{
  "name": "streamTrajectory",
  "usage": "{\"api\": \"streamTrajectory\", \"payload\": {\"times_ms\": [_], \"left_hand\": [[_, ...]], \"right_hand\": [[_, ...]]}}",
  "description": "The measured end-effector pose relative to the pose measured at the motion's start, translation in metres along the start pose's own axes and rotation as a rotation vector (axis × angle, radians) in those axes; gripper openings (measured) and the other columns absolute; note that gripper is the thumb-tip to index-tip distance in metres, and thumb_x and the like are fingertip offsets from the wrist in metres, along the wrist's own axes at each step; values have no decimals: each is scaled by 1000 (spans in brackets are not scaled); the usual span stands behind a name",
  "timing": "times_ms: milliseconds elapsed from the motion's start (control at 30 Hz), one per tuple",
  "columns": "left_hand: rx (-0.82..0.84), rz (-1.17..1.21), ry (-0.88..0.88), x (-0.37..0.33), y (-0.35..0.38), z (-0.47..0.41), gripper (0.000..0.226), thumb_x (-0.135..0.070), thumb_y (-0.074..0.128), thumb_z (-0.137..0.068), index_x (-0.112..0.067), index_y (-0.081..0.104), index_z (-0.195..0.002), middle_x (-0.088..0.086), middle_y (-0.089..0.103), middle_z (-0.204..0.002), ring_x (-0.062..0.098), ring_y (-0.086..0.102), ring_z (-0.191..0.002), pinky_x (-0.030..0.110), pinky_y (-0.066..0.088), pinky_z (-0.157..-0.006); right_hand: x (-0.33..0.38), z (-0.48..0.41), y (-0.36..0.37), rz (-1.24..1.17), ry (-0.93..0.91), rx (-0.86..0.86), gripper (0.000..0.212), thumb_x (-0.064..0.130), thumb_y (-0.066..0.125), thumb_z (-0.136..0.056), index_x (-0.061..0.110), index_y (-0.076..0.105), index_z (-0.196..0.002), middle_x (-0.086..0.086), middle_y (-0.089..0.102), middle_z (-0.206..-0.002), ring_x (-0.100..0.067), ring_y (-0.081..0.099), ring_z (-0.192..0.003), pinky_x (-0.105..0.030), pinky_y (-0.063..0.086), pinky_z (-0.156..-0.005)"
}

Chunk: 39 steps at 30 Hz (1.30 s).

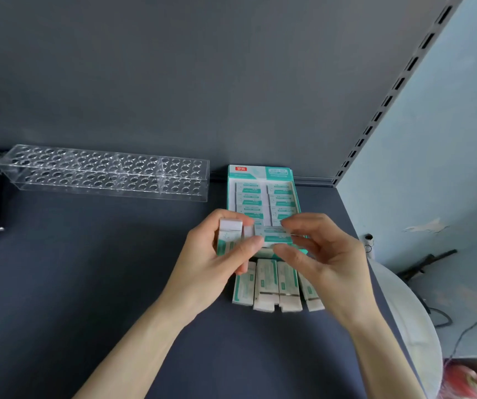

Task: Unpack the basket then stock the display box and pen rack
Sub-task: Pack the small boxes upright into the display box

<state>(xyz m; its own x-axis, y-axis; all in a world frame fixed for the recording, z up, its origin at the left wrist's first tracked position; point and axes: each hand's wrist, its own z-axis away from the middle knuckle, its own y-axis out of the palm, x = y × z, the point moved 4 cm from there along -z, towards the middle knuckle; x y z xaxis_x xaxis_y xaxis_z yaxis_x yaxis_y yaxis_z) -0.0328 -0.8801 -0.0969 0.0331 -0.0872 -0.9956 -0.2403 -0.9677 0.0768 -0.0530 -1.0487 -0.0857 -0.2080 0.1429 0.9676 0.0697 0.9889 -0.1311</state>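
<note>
Eraser [274, 237] pinched between right hand [329, 260] thumb and fingers above display box [260, 174] front, further erasers [230, 229] gripped in left hand [211, 269], four loose erasers [277, 286] on shelf [102, 283] before box, pen rack [107, 174] at left

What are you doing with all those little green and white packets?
A person is stocking the display box with small packets, probably erasers. The left hand grips a few packets, and the right hand pinches one packet just over the box's front. Rows already lie inside; four more packets wait on the shelf before it. The clear pen rack holds no pens.
</note>
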Motion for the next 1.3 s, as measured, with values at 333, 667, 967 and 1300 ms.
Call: {"api": "streamTrajectory", "payload": {"times_ms": [333,667,967,1300], "left_hand": [[-321,97,-82,9,-19,-30,17,-11,44,-98,-20,59,-100,-6,58,-80,9,57,-59,17,51,-62],[-387,201,-10,15,-25,-36,17,-15,52,-95,-19,63,-107,-13,64,-78,11,68,-79,23,56,-68],[-394,274,-23,19,-26,-37,23,-28,61,-82,-24,69,-103,-3,71,-94,10,67,-96,32,57,-79],[-348,259,5,15,-23,-35,19,-25,70,-74,-18,68,-91,2,74,-92,11,70,-88,15,51,-69]], "right_hand": [[-9,-70,2,503,-82,-40,18,5,76,-74,16,73,-87,17,63,-91,-8,63,-81,-12,49,-81],[-20,-112,29,764,-125,109,12,6,72,-80,3,73,-91,-6,63,-103,-23,61,-83,-40,50,-81],[-27,-113,29,797,-148,138,12,4,65,-85,4,73,-93,-6,59,-103,-25,61,-77,-41,51,-77],[-13,-91,22,203,124,250,17,34,69,-81,21,70,-90,5,71,-88,-11,66,-78,-20,50,-74]]}}
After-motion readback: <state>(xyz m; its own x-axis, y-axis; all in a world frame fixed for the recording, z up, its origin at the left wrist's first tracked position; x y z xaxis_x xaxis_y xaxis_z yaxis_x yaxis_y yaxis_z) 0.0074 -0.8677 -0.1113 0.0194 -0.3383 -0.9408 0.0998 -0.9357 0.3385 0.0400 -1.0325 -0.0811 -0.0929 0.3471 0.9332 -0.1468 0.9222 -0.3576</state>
